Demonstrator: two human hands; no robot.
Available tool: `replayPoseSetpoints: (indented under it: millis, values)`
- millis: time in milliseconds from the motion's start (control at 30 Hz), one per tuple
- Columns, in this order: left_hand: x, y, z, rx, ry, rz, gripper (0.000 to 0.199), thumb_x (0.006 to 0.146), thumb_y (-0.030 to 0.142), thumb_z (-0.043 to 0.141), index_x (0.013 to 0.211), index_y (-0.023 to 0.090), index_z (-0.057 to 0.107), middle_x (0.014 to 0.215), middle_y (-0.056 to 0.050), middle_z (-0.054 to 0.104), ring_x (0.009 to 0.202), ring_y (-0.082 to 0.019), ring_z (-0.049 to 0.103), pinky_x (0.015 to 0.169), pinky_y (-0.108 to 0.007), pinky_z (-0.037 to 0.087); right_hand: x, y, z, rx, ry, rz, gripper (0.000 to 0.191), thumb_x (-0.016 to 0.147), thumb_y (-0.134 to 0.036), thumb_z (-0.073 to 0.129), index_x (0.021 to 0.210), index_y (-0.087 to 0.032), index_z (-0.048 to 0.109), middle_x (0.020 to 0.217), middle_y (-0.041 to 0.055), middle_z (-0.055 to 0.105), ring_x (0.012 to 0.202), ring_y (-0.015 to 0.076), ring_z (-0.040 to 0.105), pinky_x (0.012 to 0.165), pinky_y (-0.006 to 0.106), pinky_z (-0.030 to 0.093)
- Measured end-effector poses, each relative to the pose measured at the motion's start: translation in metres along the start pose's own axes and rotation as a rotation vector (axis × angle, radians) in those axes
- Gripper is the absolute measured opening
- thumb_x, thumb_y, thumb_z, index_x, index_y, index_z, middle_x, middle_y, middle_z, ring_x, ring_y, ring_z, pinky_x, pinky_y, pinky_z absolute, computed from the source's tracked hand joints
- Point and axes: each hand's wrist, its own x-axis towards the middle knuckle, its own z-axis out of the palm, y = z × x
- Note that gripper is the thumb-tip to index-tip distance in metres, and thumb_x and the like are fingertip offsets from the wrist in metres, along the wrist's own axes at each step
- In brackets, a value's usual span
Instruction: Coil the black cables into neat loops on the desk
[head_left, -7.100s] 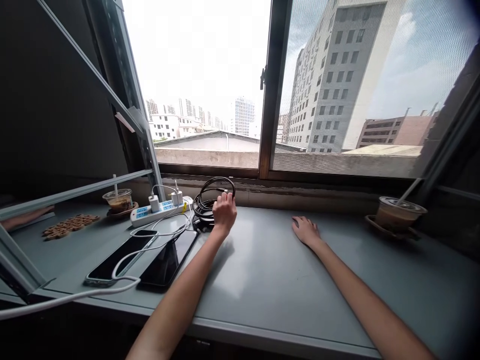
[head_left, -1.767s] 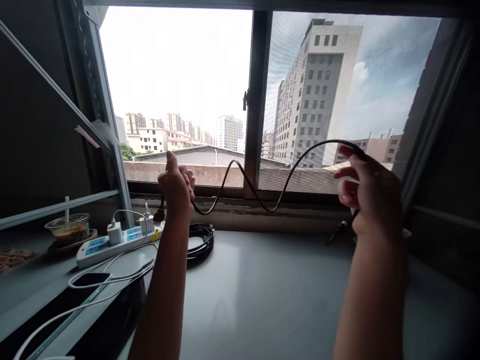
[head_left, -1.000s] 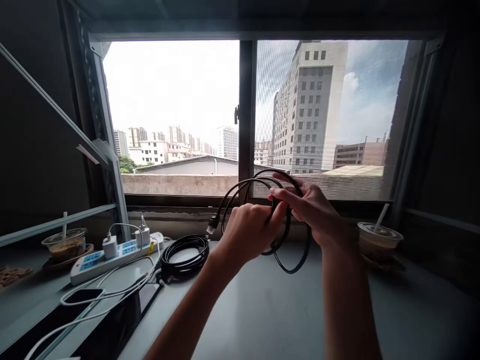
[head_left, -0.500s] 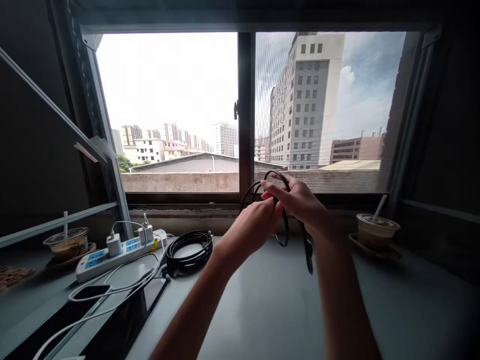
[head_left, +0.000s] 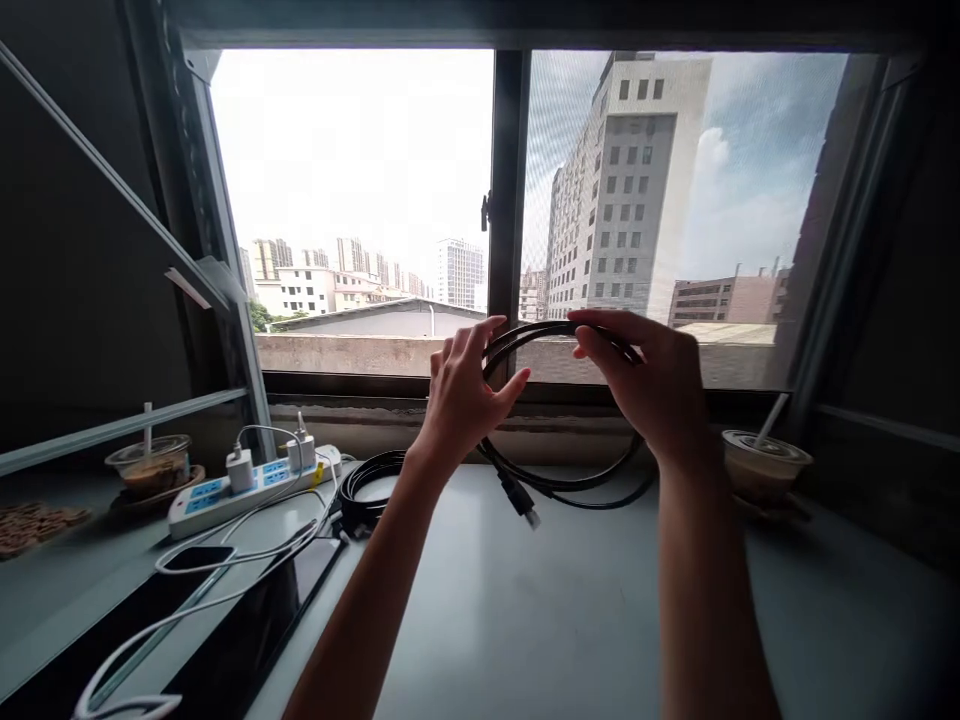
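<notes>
A black cable [head_left: 570, 484] is looped into a loose coil held up above the table. One end, a dark plug with a light metal tip [head_left: 521, 500], dangles below the coil's left side. My right hand [head_left: 649, 370] pinches the coil at its upper right between thumb and fingers. At the coil's left side is my left hand [head_left: 469, 385], thumb spread well away from the curved fingers. The cable runs between them, and whether the fingers touch it is hard to tell.
Another coiled black cable [head_left: 346, 492] lies on the table [head_left: 555, 620] at left. Near it are a power strip [head_left: 217, 500] with white chargers, white cables [head_left: 247, 520] and dark flat devices [head_left: 247, 635]. Drink cups stand at left [head_left: 150, 460] and right [head_left: 765, 455], before a window.
My hands have moved apart from each other. The cable between them has opened into a wide round coil, and its plug end now hangs at left. My left hand's fingers have spread.
</notes>
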Motion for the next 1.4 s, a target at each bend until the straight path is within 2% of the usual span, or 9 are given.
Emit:
replayPoseSetpoints:
  millis: [67,167,300,533,767,933,1133,1300,1400]
  values:
    - [0.001,-0.007,0.004,-0.175,-0.025,-0.163,0.024,0.081,0.035,0.053,0.074,0.016,0.066,0.067,-0.005,0.065,0.068,-0.019,0.061,0.07,-0.032,0.044,-0.001,-0.004,0.002,0.002,0.04,-0.044,0.018,0.078,-0.029,0.062,0.093,-0.022,0.07,0.07,-0.0002,0.067,0.071,0.0139,0.064,0.072,0.028,0.05]
    - [0.001,-0.01,0.008,-0.565,0.007,-0.438,0.048,0.08,0.041,0.052,0.038,0.019,0.042,0.033,0.003,0.039,0.033,-0.01,0.044,0.043,-0.024,0.036,-0.002,-0.008,0.007,-0.031,0.025,-0.026,0.022,0.075,-0.031,0.065,0.095,-0.022,0.068,0.07,-0.0004,0.067,0.067,0.0133,0.063,0.064,0.026,0.049]
    - [0.001,-0.004,0.012,-0.803,0.184,-0.594,0.05,0.068,0.042,0.067,0.038,0.02,0.034,0.03,0.009,0.028,0.025,-0.003,0.022,0.03,-0.021,0.014,-0.005,-0.016,0.009,-0.097,-0.11,0.153,0.03,0.063,-0.042,0.073,0.079,-0.017,0.067,0.053,-0.0018,0.06,0.044,0.01,0.053,0.044,0.022,0.043]
    - [0.0,0.002,0.015,-0.997,0.218,-0.685,0.05,0.074,0.031,0.064,0.038,0.018,0.031,0.028,0.009,0.026,0.025,-0.002,0.02,0.029,-0.019,0.01,-0.009,-0.022,-0.003,0.294,-0.295,0.433,0.047,0.07,-0.05,0.065,0.046,-0.018,0.039,0.035,-0.0064,0.04,0.029,0.0045,0.036,0.029,0.018,0.027]
    - [0.005,0.004,0.005,-1.41,0.118,-0.824,0.049,0.084,0.015,0.045,0.04,0.018,0.024,0.027,0.009,0.02,0.025,-0.002,0.012,0.028,-0.017,0.011,-0.004,-0.013,0.004,0.199,-0.049,0.357,0.041,0.069,-0.041,0.067,0.041,-0.019,0.047,0.034,-0.0026,0.045,0.033,0.0088,0.045,0.035,0.021,0.037]
    - [-0.004,0.0,0.03,-1.362,-0.095,-0.853,0.044,0.085,0.021,0.043,0.043,0.018,0.03,0.033,0.009,0.025,0.026,-0.003,0.025,0.033,-0.015,0.027,-0.005,-0.024,0.026,0.449,0.152,0.404,0.049,0.068,-0.03,0.063,0.033,-0.023,0.029,0.026,-0.0079,0.024,0.023,0.005,0.021,0.028,0.024,0.022]
    - [-0.015,-0.004,0.043,-0.979,-0.467,-0.885,0.031,0.082,0.028,0.049,0.056,0.013,0.059,0.044,-0.002,0.054,0.041,-0.014,0.056,0.048,-0.025,0.044,-0.009,-0.027,0.024,0.347,0.241,0.244,0.048,0.068,-0.027,0.065,0.034,-0.022,0.031,0.028,-0.0076,0.025,0.027,0.005,0.025,0.03,0.024,0.02]
    - [-0.017,0.001,0.04,-1.132,-1.113,-0.801,0.053,0.087,0.05,0.035,0.074,0.01,0.068,0.068,-0.013,0.068,0.067,-0.022,0.066,0.073,-0.033,0.048,-0.012,-0.025,0.021,0.446,0.103,0.164,0.048,0.07,-0.027,0.065,0.036,-0.021,0.031,0.03,-0.0085,0.024,0.027,0.0032,0.021,0.03,0.023,0.017]
    - [-0.015,0.0,0.046,-1.416,-0.854,-0.757,0.039,0.089,0.041,0.039,0.08,0.013,0.065,0.075,-0.009,0.068,0.077,-0.019,0.065,0.084,-0.032,0.045,-0.01,-0.017,0.025,0.552,0.139,0.176,0.052,0.071,-0.031,0.063,0.035,-0.021,0.027,0.028,-0.0086,0.022,0.025,0.003,0.019,0.03,0.022,0.018]
